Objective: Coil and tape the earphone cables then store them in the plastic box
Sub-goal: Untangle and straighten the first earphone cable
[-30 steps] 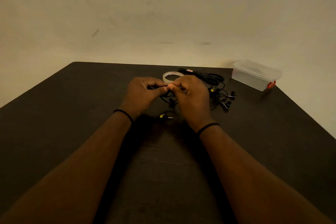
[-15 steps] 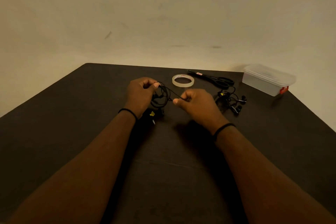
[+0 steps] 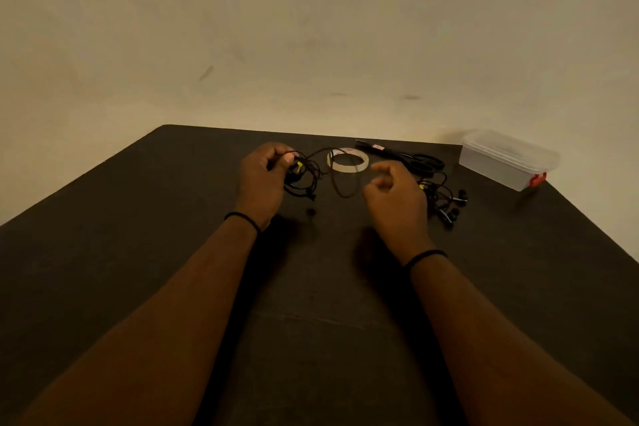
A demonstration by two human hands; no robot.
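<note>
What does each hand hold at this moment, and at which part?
The left hand grips an earphone cable at its coiled bundle, near a yellow mark. The right hand has loosely curled fingers; whether it pinches the cable's loose end cannot be told.

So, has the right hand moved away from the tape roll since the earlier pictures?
Yes. The right hand has drawn right of the tape roll, toward the scissors; earlier it covered the roll beside the left hand.
</note>
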